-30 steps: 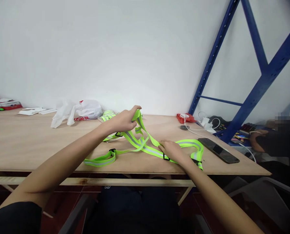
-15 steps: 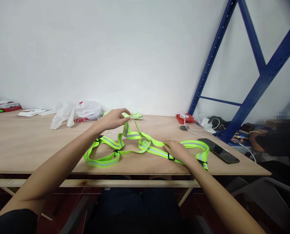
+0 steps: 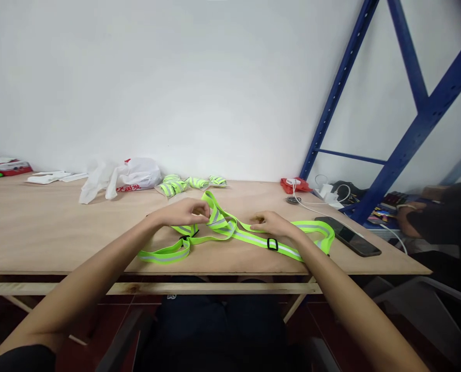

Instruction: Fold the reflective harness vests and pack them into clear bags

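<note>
A neon yellow-green reflective strap vest [image 3: 250, 238] with grey stripes lies loosely spread on the wooden table. A black slider buckle [image 3: 272, 244] sits on one of its bands. My left hand [image 3: 184, 213] pinches a raised, folded part of the band near the middle, thumb against fingers. My right hand [image 3: 272, 224] has its fingers curled together at the upper band to the right, seemingly gripping its edge. That forearm covers part of the right loop. Part of the left loop is hidden behind my left hand and wrist.
Several bagged neon bundles [image 3: 173, 185] and a white plastic bag [image 3: 139, 174] lie by the wall. A phone [image 3: 349, 237] rests at right, near a red cloth-like item [image 3: 295, 185] and cables. A blue metal frame [image 3: 401, 150] stands beyond. Another person's arm [image 3: 409, 217] shows far right.
My left hand has come down and slightly to the right, lowering the lifted band. My right hand has shifted a little up and left, its fingers more curled.
</note>
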`<state>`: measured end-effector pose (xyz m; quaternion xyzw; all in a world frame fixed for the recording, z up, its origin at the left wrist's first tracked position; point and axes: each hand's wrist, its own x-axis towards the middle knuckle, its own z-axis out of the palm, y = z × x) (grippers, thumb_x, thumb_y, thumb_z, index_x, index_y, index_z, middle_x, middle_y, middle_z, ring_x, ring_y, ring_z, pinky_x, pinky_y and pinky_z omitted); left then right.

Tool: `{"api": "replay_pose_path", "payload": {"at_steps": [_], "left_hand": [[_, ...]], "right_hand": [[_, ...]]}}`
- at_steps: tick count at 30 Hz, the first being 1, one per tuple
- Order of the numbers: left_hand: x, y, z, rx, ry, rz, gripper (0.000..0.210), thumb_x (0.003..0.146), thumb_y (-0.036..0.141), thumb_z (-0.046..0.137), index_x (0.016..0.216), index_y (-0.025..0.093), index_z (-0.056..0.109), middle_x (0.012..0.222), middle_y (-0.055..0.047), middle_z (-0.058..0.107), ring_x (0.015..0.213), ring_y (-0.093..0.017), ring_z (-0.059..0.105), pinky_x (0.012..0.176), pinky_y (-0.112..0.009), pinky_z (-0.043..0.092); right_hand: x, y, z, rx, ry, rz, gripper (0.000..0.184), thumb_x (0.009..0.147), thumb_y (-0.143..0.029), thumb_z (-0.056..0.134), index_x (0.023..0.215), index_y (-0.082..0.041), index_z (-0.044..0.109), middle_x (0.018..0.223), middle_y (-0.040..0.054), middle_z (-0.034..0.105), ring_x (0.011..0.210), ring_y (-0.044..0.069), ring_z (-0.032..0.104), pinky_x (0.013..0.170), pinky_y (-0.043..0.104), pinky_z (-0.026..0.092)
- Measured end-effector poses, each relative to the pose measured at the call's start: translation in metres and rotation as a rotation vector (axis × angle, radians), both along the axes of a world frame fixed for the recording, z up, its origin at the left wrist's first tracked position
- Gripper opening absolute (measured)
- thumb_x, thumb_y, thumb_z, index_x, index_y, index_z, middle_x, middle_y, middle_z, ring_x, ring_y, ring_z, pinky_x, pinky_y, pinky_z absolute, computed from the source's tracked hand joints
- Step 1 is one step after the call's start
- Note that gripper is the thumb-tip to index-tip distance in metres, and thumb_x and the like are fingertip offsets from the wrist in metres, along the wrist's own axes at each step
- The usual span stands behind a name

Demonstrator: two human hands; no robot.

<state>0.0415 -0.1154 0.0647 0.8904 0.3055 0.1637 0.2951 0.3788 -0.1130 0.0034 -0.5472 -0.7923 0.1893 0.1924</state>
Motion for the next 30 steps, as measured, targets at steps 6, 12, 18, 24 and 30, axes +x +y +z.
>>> {"api": "replay_pose_path", "payload": {"at_steps": [6,12,18,24,30], "left_hand": [[0.018,0.004,-0.022,0.044,0.172,-0.064,0.025,0.079,0.04,0.067,0.09,0.019,0.06,0.084,-0.003,0.069,0.077,-0.019,0.064,0.066,-0.027,0.045],[0.019,-0.004,-0.012,0.344,0.31,-0.06,0.013,0.086,0.029,0.056,0.078,0.02,0.062,0.069,-0.002,0.063,0.06,-0.016,0.055,0.057,-0.028,0.032],[-0.013,-0.011,0.023,0.655,0.385,0.338,0.026,0.09,0.035,0.05,0.073,0.02,0.063,0.061,-0.006,0.06,0.056,-0.02,0.054,0.057,-0.029,0.027],[-0.037,-0.003,0.039,0.835,0.451,0.686,0.032,0.096,0.042,0.042,0.091,0.023,0.067,0.069,-0.01,0.067,0.066,-0.027,0.064,0.058,-0.029,0.029],[-0.032,0.002,0.04,0.862,0.368,0.812,0.035,0.098,0.046,0.039,0.105,0.025,0.066,0.082,-0.008,0.074,0.075,-0.028,0.068,0.06,-0.029,0.035]], "right_hand": [[0.007,0.01,-0.002,-0.083,-0.07,0.049,0.021,0.075,-0.038,0.062,0.07,-0.018,0.058,0.065,-0.0023,0.056,0.062,0.014,0.048,0.057,0.025,0.036],[0.017,0.011,-0.001,0.107,-0.027,-0.035,0.02,0.085,-0.04,0.05,0.081,-0.02,0.053,0.079,0.0023,0.061,0.069,0.017,0.052,0.063,0.026,0.038],[0.042,0.011,0.002,0.283,-0.029,-0.24,0.014,0.092,-0.036,0.043,0.085,-0.024,0.046,0.061,-0.0027,0.059,0.057,0.016,0.057,0.06,0.027,0.037],[0.072,0.015,0.009,0.307,0.231,-0.403,0.018,0.091,-0.041,0.048,0.089,-0.025,0.041,0.065,-0.0002,0.067,0.053,0.017,0.065,0.058,0.027,0.046],[0.075,0.01,0.022,0.419,0.465,-0.35,0.041,0.084,-0.062,0.056,0.086,-0.026,0.037,0.07,0.0006,0.067,0.056,0.019,0.068,0.053,0.029,0.052]]}}
